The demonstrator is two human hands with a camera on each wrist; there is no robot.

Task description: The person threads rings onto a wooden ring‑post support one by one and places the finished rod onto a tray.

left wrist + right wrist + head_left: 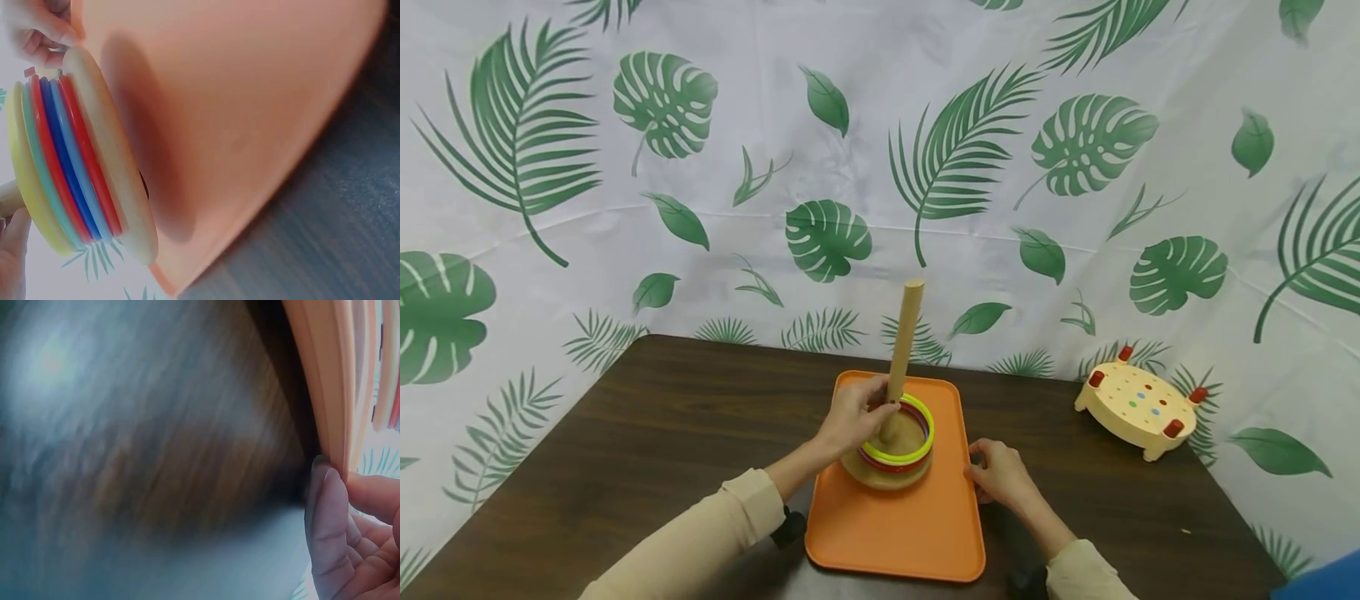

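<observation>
My left hand (pixel 853 414) grips the lower part of an upright wooden post (pixel 906 337), which rises from the round wooden base (pixel 880 478) of a ring stacker. Around the post lie several thin rings: a yellow ring (pixel 34 212) outermost, then green, red, blue and light blue, with a red ring (pixel 87 156) against the base. A shadow under the base in the left wrist view suggests it is raised slightly above the orange tray (pixel 898 533). With thumb and fingers, my right hand (pixel 1003 477) pinches the tray's right rim, seen close in the right wrist view.
The tray lies on a dark wooden table (pixel 625 450). A round cream-coloured piece with red pegs and coloured dots (pixel 1138 404) stands at the table's right. Behind the table hangs a white cloth (pixel 865 150) with green leaves. Something blue (pixel 1322 579) shows at the lower right.
</observation>
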